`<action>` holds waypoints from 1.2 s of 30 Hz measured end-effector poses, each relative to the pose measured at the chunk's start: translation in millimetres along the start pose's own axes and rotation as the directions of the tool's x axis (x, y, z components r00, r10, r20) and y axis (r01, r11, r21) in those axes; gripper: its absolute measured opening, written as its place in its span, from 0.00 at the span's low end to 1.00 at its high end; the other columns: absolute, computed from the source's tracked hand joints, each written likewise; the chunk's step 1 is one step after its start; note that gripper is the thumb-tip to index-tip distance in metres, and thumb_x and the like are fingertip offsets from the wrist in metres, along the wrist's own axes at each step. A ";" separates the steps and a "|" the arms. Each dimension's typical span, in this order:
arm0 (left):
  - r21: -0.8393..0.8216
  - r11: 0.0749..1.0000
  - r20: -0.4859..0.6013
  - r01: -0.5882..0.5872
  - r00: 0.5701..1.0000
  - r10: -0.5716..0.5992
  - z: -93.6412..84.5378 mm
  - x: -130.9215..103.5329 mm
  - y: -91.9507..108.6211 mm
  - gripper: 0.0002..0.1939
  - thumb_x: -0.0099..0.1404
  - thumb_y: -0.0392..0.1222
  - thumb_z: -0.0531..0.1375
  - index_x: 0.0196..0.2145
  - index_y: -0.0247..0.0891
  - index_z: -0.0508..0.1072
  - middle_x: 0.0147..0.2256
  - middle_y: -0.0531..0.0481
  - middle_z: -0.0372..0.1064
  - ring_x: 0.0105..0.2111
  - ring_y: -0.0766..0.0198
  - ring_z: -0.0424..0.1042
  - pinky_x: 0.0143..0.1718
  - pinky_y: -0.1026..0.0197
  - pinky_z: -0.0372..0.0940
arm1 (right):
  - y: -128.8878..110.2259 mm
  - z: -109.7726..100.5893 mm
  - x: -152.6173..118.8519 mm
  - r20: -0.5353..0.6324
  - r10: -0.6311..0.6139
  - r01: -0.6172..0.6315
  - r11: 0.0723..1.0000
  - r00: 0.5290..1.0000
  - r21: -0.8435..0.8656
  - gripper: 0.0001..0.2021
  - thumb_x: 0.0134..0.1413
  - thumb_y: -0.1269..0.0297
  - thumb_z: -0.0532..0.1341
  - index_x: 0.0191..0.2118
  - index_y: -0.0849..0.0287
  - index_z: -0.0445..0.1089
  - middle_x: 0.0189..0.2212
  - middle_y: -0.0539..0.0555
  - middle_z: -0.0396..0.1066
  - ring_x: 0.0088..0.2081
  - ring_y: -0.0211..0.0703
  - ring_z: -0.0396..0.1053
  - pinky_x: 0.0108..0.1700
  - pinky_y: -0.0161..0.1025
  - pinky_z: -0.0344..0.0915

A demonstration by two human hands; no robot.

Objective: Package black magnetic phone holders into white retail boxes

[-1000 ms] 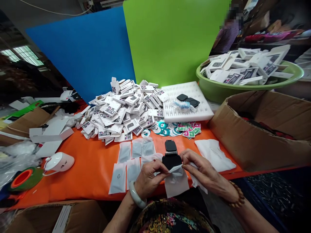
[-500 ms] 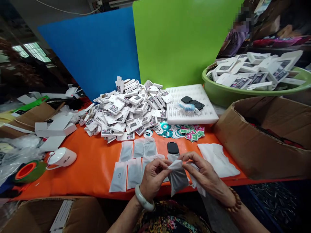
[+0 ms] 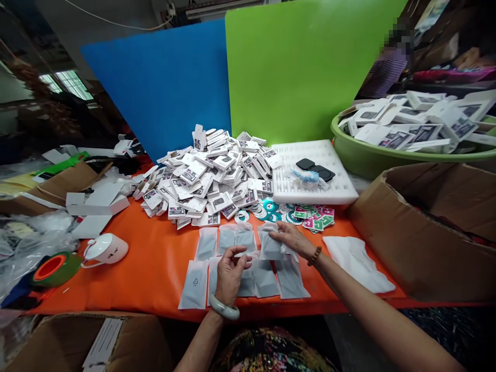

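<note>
The smooth, shiny orange table (image 3: 143,258) held rows of flat, cloudy white sleeves (image 3: 194,284), shaped like rectangles, with dark shapes showing through. The right hand (image 3: 289,238) pinched one sleeve (image 3: 270,249) near its top, in the back row. The left hand (image 3: 229,275) curled loosely, fingertips apart.

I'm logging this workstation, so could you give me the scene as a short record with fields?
Left hand: thumb and fingers apart, over the frosted sleeves; nothing visibly held
Right hand: fingers on the far row's rightmost sleeve; exact grip unclear
Surface: orange table cover
Beyond sleeves: pile of white boxes, round cards, pink and green cards
Foam tray: dark square items and crumpled plastic on top
Green tub: heaped with boxes
Left side: white cup, tape roll
Backdrop: blue panel, green panel
</note>
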State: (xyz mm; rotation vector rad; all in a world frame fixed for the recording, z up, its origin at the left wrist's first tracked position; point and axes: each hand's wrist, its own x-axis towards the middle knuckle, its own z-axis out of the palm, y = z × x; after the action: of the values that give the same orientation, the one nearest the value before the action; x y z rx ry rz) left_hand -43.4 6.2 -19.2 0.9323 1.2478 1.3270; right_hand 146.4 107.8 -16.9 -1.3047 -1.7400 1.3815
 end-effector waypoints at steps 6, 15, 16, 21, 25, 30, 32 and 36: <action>0.056 0.998 -0.007 0.040 0.999 -0.039 -13.4 -3.3 -9.0 0.15 0.56 0.48 0.61 0.36 0.35 0.70 0.33 0.48 0.71 0.33 0.63 0.72 0.33 0.62 0.68 | 22.7 10.8 46.7 -0.097 0.017 -0.036 0.978 0.995 -0.204 0.08 0.42 0.64 0.59 0.21 0.59 0.60 0.20 0.47 0.60 0.25 0.36 0.57 0.26 0.33 0.52; 0.108 0.992 0.013 0.059 0.998 -0.061 -16.2 -2.6 -14.0 0.15 0.56 0.48 0.60 0.36 0.34 0.70 0.29 0.49 0.70 0.32 0.63 0.71 0.33 0.62 0.67 | 29.3 16.8 44.7 -0.244 -0.019 -0.062 0.946 0.970 -0.317 0.07 0.44 0.62 0.60 0.29 0.59 0.64 0.24 0.50 0.65 0.29 0.40 0.61 0.31 0.35 0.54; 0.120 0.990 0.014 0.068 0.997 -0.070 -15.7 -2.7 -14.1 0.15 0.56 0.48 0.61 0.36 0.34 0.70 0.29 0.49 0.70 0.32 0.63 0.71 0.33 0.61 0.67 | 28.3 14.0 41.6 -0.254 -0.027 -0.057 0.947 0.967 -0.317 0.08 0.45 0.60 0.60 0.31 0.59 0.65 0.25 0.51 0.66 0.30 0.41 0.63 0.32 0.35 0.55; 0.136 0.985 0.028 0.103 0.994 -0.108 -6.3 -3.7 -12.0 0.17 0.54 0.51 0.62 0.35 0.34 0.70 0.29 0.47 0.70 0.31 0.62 0.71 0.32 0.62 0.67 | 14.4 -7.1 8.7 -0.340 -0.053 -0.039 0.965 0.939 -0.259 0.13 0.49 0.54 0.56 0.34 0.59 0.66 0.33 0.55 0.69 0.36 0.45 0.66 0.39 0.39 0.59; 0.097 0.984 0.114 0.148 0.981 -0.159 15.5 -7.6 -10.8 0.19 0.55 0.55 0.59 0.34 0.34 0.68 0.34 0.47 0.68 0.29 0.65 0.70 0.30 0.63 0.66 | -0.7 -1.5 -35.4 -0.281 -0.003 0.034 0.994 0.960 0.106 0.18 0.51 0.49 0.56 0.36 0.60 0.68 0.32 0.54 0.71 0.36 0.44 0.67 0.39 0.39 0.61; 0.159 0.979 0.319 0.129 0.931 -0.175 46.2 -16.2 -10.7 0.17 0.52 0.49 0.63 0.34 0.34 0.67 0.29 0.52 0.66 0.26 0.70 0.64 0.28 0.67 0.61 | -8.3 35.9 -65.9 -0.337 0.095 0.020 0.946 0.937 0.322 0.19 0.48 0.47 0.59 0.37 0.59 0.69 0.28 0.51 0.70 0.29 0.40 0.66 0.32 0.36 0.61; 0.150 0.983 0.318 0.110 0.936 -0.153 51.7 -17.5 -9.1 0.14 0.54 0.47 0.62 0.29 0.34 0.66 0.24 0.55 0.62 0.23 0.71 0.60 0.25 0.68 0.58 | -9.0 44.4 -68.8 -0.333 0.138 -0.001 0.925 0.933 0.380 0.20 0.48 0.46 0.59 0.37 0.59 0.69 0.28 0.51 0.69 0.27 0.38 0.65 0.29 0.35 0.60; 0.089 0.987 0.312 0.132 0.937 -0.154 47.2 -14.7 -4.3 0.14 0.55 0.47 0.60 0.24 0.34 0.65 0.19 0.56 0.61 0.21 0.72 0.59 0.24 0.67 0.56 | -4.9 41.5 -74.8 -0.197 0.154 -0.022 0.838 0.968 0.546 0.20 0.48 0.48 0.60 0.41 0.58 0.67 0.31 0.51 0.69 0.27 0.36 0.65 0.27 0.33 0.61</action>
State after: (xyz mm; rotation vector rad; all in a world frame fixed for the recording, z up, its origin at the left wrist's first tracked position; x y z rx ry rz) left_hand 5.6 -0.5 -14.4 1.0366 1.0908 0.9797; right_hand 136.7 22.7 -14.9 -1.1710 -1.0297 1.5502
